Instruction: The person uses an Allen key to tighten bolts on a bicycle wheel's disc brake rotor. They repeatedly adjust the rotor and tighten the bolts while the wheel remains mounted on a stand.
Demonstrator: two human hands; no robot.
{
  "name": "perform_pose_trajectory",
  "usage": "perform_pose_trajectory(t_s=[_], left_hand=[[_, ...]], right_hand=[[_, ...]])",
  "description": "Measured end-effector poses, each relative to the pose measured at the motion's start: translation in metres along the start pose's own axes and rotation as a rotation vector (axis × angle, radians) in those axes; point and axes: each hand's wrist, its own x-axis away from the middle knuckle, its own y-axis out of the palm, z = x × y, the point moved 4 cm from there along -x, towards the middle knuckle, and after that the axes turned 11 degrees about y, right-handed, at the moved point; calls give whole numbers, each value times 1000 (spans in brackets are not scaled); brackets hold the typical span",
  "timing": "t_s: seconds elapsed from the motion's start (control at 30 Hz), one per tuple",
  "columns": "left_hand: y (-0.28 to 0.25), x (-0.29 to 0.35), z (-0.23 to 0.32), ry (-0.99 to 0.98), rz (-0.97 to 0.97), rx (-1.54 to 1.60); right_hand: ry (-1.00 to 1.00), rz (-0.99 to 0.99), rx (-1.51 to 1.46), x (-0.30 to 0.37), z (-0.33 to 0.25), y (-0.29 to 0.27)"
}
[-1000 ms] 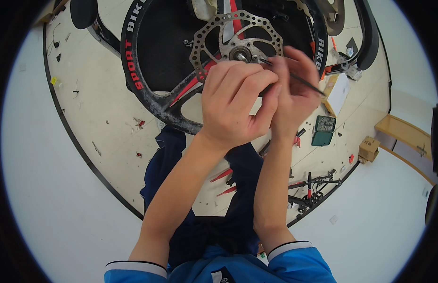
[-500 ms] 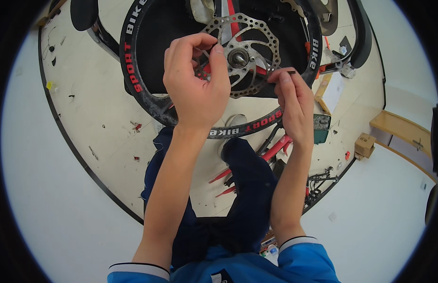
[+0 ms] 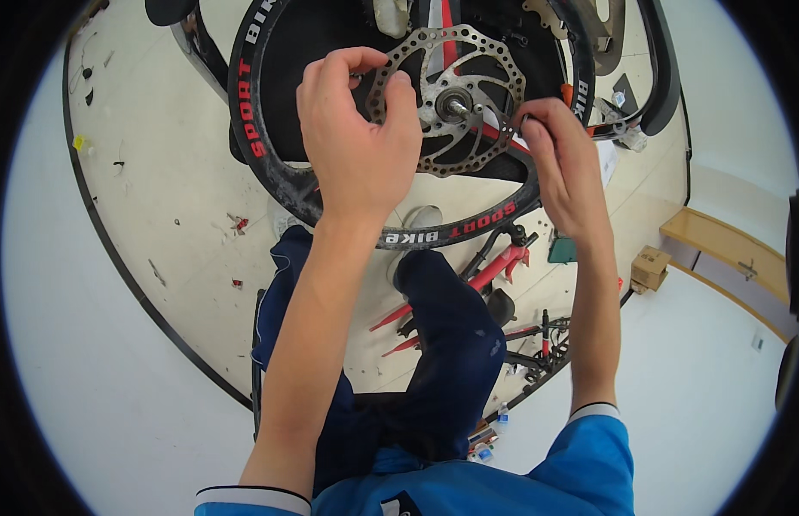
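Note:
A bicycle wheel (image 3: pixel 260 112) with a black rim bearing red and white lettering lies in front of me. On its hub is a silver disc brake rotor (image 3: pixel 513 82) with a perforated ring, and the axle (image 3: pixel 455 105) sticks up at its centre. My left hand (image 3: pixel 356 129) is over the rotor's left edge, thumb and forefinger apart, nothing visible between them. By the rotor's right edge, my right hand (image 3: pixel 561 155) has thumb and fingers closed round a small dark piece, mostly hidden by the fingers.
Beyond the wheel at right is a black curved bar (image 3: pixel 661 69). Red and black bicycle frame parts (image 3: pixel 494 268) lie on the floor near my legs. A cardboard box (image 3: pixel 650 268) sits at the right wall. Small scraps (image 3: pixel 238 224) dot the floor at left.
My right hand has moved right, and the dark piece's protruding end no longer shows. The gap between my left thumb and forefinger looks wider. The wheel appears slightly further right in view.

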Motion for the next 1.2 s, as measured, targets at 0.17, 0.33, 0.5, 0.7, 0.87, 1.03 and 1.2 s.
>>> perform_pose_trajectory(t_s=[0.17,0.33,0.5,0.7,0.87,1.03,1.2], left_hand=[[12,8,-6,-299,-115,314],[17,8,-5,-237,-292,181],[19,8,-7,-239,-321,142],[19,8,-11,-221,-317,89],[20,10,-13,-182,-283,50],[22,10,-13,-192,-284,73],[20,9,-13,-195,-270,87]], right_hand=[[-271,1,311,-20,-8,1],[-572,-101,559,-32,-5,2],[-651,-145,635,-42,-2,4],[-841,-82,747,-44,-3,4],[-1075,-29,794,-51,-4,1],[-1229,-168,810,-63,-9,-4],[-1224,-233,843,-65,-14,-1]])
